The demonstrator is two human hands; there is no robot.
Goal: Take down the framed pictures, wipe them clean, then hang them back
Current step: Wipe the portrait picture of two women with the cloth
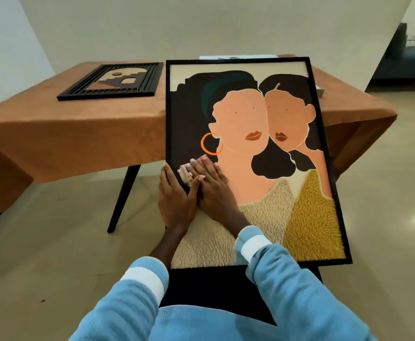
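A large framed picture (263, 134) with a black frame shows two faces. It leans towards me, its top against the table's edge and its bottom on my lap. My left hand (174, 200) holds the frame's left edge, with the thumb lying on the front. My right hand (214, 190) lies flat on the lower left of the picture, its straight fingers pressing a pale pink cloth (185, 172) against the surface. A smaller framed picture (113, 81) with a ridged black frame lies flat on the table at the left.
The table (66, 134) is draped in an orange-brown cloth and stands on black legs (124, 198) against a white wall. A white sheet (238, 56) peeks out behind the big frame. The floor is glossy tile. A dark sofa (408, 60) stands far right.
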